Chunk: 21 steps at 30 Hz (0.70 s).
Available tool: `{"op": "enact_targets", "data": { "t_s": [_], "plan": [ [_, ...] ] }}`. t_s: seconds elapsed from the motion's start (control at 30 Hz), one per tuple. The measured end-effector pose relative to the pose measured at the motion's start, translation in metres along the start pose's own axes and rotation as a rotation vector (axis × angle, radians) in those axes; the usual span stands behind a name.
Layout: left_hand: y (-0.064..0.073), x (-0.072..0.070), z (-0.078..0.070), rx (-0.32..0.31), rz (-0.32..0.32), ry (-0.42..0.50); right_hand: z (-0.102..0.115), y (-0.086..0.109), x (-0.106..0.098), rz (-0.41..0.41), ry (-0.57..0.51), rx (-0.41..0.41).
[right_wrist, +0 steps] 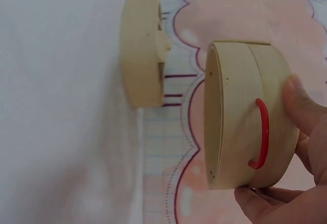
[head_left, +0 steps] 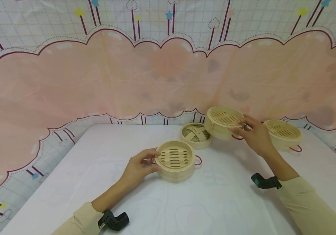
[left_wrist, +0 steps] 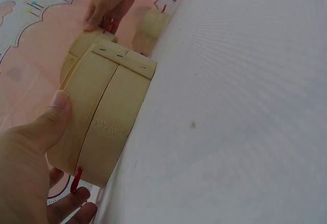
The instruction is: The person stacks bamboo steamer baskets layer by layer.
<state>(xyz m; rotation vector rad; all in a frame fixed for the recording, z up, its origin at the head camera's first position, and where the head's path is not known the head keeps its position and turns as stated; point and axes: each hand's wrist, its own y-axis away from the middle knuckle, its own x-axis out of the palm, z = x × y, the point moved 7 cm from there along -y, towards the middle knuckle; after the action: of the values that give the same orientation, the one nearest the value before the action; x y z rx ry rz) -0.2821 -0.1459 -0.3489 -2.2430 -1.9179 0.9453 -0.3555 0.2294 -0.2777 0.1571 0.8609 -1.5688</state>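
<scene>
bamboo steamer, round, slotted, in the right grip

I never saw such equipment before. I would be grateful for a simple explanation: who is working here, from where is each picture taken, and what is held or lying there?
There is no robot: a person works with two bare hands. The wide picture comes from a camera worn on the head. The two closer ones come from the wrist cameras, one for each hand.

The left hand grips the front basket, which stands on the white table. The right hand holds a raised basket above it. Also on the table are a lid with crossed strips and a far-right basket.
</scene>
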Motion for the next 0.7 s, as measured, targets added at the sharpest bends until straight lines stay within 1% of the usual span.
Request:
{"op": "enact_targets", "data": {
  "t_s": [0.07, 0.17, 0.33, 0.47, 0.6, 0.7],
  "plan": [
    [0.000, 0.000, 0.000, 0.007, -0.002, -0.004, 0.005, -0.002, 0.001, 0.006, 0.006, 0.008],
    [-0.001, 0.001, 0.001, 0.011, -0.004, -0.011, 0.012, -0.005, 0.003, 0.017, -0.016, 0.014],
    [0.000, 0.000, 0.000, 0.006, -0.006, -0.017, 0.021, -0.007, 0.011, 0.044, -0.129, 0.019],
    [0.001, -0.001, 0.001, 0.014, -0.008, -0.020, 0.026, -0.006, 0.019, 0.070, -0.177, 0.018],
    [0.001, -0.001, 0.001, 0.034, -0.001, -0.011, 0.029, -0.001, 0.022, 0.078, -0.175, 0.005],
    [0.001, -0.001, 0.000, 0.037, 0.001, -0.016, 0.032, 0.004, 0.022, 0.077, -0.171, -0.001]
  ]
}}
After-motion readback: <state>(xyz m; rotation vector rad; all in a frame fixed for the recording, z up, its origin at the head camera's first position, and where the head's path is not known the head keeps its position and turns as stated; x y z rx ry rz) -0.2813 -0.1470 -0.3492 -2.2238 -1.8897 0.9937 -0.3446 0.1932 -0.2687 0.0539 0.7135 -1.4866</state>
